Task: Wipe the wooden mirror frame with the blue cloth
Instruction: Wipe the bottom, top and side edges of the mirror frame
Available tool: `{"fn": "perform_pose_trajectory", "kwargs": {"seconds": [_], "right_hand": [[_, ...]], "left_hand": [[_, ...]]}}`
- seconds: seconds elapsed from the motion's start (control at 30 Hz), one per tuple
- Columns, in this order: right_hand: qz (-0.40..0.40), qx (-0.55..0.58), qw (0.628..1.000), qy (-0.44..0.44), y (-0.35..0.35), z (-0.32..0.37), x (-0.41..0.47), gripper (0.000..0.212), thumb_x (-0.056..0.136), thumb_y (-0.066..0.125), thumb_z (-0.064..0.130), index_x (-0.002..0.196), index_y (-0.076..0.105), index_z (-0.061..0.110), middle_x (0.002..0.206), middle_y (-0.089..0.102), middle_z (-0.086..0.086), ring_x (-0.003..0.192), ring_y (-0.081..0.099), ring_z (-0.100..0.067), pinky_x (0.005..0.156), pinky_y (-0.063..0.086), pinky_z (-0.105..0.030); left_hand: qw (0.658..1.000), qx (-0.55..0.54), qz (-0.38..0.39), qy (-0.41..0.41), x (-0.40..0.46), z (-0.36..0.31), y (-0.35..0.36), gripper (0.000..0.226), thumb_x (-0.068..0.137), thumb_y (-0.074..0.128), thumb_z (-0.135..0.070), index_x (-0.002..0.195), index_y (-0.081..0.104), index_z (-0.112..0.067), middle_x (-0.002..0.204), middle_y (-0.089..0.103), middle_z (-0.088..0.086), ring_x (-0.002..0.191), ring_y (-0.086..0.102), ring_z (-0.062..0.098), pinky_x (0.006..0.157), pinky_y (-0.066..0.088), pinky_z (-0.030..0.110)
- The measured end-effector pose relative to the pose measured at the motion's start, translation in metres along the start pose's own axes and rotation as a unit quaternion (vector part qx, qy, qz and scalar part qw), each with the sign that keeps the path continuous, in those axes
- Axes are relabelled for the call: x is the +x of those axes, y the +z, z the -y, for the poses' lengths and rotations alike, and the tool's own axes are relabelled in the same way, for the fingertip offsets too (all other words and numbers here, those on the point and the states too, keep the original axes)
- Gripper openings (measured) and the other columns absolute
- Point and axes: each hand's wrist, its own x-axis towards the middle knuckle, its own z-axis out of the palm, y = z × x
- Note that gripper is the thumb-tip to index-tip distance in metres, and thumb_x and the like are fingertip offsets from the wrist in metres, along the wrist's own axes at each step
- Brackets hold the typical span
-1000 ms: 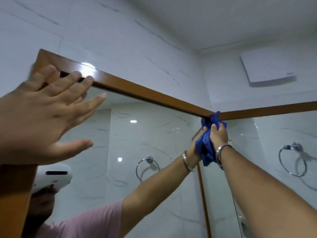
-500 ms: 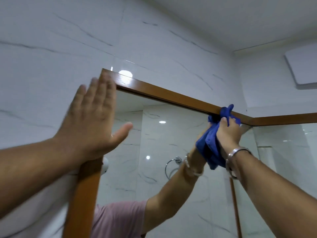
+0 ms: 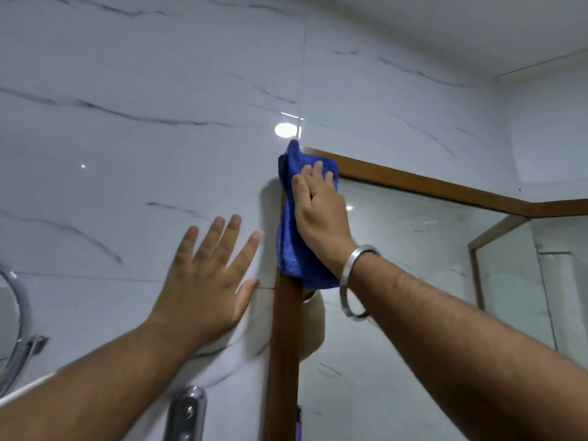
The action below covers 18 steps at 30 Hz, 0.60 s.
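- 2 bare hands work at the upper left corner of a wall mirror in a marble-tiled bathroom, where the right hand [image 3: 321,214] presses a blue cloth [image 3: 291,249] flat against the wooden mirror frame [image 3: 284,338].
- Cloth position: bunched and folded, it drapes over the corner where the top rail meets the left upright, its upper tip reaching the tile just above the frame and its lower edge hanging part-way down the upright.
- Right hand state: fingers extended and close together, palm down on the cloth, pinning it to the wood rather than clenching it in a fist; a metal bangle [image 3: 353,281] sits loose at the wrist.
- Left hand [image 3: 206,275] state: released and holding nothing, fingers spread, palm laid on or close to the white tile wall [image 3: 143,154] just beside the upright; contact cannot be confirmed.
- Arm pose: both forearms reach up and forward from the bottom of the view, the right crossing in front of the mirror glass [image 3: 413,281], the left angled up from the lower left.
- Step in hand, as judged: wiping the left upright from the corner downward.
- Doing it well likely means keeping the palm flat so the cloth covers the full width of the wood, wrapping a fold round the outer edge, and drawing down in 1 steady stroke without smearing the glass.
- Left hand looks placed as a brace for balance during the reach.
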Motion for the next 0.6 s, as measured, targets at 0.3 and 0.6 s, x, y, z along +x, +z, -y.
{"fn": "perform_pose_trajectory", "kwargs": {"seconds": [0.3,0.6], "right_hand": [[0.011,-0.199,0.977,-0.08,-0.003,-0.035,-0.035,0.059,0.098,0.036,0.038,0.152,0.016,0.023,0.162,0.009,-0.006,0.149,0.004,-0.027,0.121,0.011,-0.04],[0.052,-0.199,0.971,-0.121,0.02,-0.076,-0.195,0.071,0.087,0.044,0.033,0.15,0.02,0.013,0.158,0.018,-0.019,0.147,0.01,-0.035,0.122,0.005,-0.041]], "left_hand": [[0.997,-0.042,0.019,-0.062,-0.042,-0.035,0.009,0.075,0.098,0.028,-0.049,0.159,0.004,-0.015,0.166,-0.003,0.022,0.153,-0.003,0.039,0.123,0.002,0.058],[0.985,-0.064,0.139,-0.081,-0.133,-0.109,0.001,0.068,0.101,0.028,-0.027,0.156,-0.003,-0.002,0.164,-0.006,0.026,0.152,-0.005,0.042,0.123,-0.002,0.052]]}}
